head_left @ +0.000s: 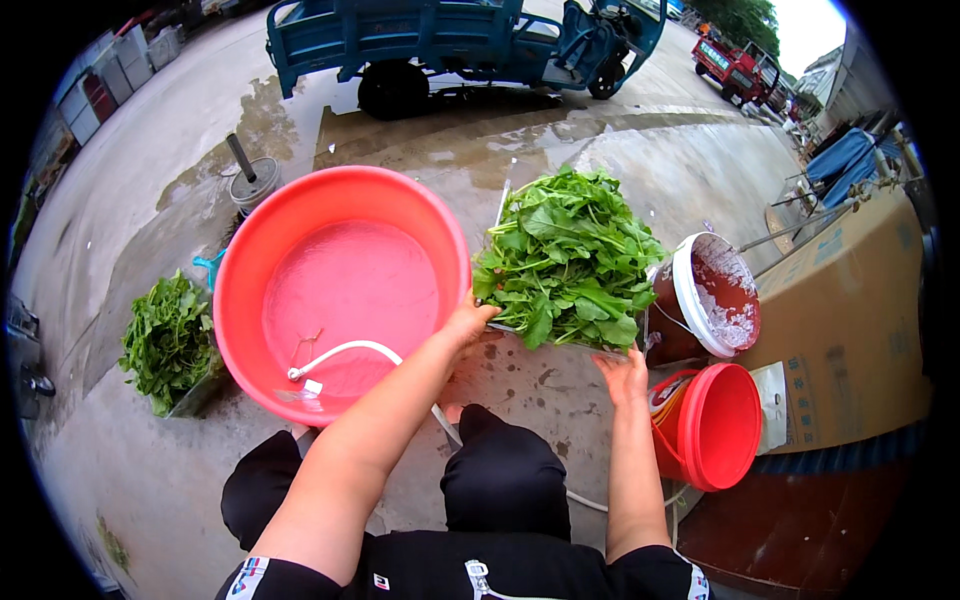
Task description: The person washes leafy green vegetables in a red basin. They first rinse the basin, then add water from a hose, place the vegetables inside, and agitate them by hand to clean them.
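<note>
A heap of leafy greens [570, 255] fills a clear container, most of which is hidden under the leaves. My left hand [470, 322] grips its near left corner, close beside the rim of a large red basin [232, 300]. At the near right corner, my right hand [625, 376] holds the container from below, its fingers partly hidden under the edge. In the basin lies shallow water, and a white hose [350, 347] hangs over the near rim with its end inside.
More greens [168, 340] stand in a container left of the basin. Right of me are a white-rimmed bucket [685, 300], a red bucket [690, 430] and a large cardboard box [850, 330]. Behind the basin stands a metal can with a rod [254, 182]. A blue three-wheeled truck [430, 45] is parked ahead.
</note>
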The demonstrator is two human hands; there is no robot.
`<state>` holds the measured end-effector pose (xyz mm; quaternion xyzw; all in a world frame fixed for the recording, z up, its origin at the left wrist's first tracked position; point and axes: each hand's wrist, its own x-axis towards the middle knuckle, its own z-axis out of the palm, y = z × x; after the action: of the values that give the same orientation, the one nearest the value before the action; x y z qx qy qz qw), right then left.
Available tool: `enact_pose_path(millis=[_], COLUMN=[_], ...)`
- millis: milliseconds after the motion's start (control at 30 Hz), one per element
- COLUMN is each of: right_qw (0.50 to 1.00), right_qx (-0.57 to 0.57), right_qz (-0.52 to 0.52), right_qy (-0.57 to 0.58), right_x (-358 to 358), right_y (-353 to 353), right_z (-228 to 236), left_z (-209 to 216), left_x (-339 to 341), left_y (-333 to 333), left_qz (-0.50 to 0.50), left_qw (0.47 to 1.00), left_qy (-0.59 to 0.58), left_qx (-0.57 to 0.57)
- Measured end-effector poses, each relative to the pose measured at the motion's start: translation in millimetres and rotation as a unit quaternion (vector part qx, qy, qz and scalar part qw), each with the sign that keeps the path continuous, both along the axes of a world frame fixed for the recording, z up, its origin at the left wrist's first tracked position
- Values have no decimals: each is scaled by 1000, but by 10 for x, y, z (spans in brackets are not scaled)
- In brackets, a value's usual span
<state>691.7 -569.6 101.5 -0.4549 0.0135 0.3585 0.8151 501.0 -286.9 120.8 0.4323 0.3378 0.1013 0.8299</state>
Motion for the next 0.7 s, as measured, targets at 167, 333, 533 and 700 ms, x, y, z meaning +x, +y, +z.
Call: enact_pose_path(millis=[167,333,533,700], right_qw=[920,642,570,552], right_qx=[-319,-390,-344,-340], right_qz=[-105,-106,-49,-127], right_qy=[-201,-651,-745,-751], right_x=[-103,-142,-133,342], right_y=[150,305,991,1206], right_z=[414,991,1834,1835], left_z=[-102,291,346,180], left_x=[-89,-257,-295,-300], left_y=[138,69,-115,-207], left_qz=[-20,-28,-7,23], left_qw=[999,999,992,980], left_qy=[8,38,37,-7], left_qx=[45,22,-124,-195])
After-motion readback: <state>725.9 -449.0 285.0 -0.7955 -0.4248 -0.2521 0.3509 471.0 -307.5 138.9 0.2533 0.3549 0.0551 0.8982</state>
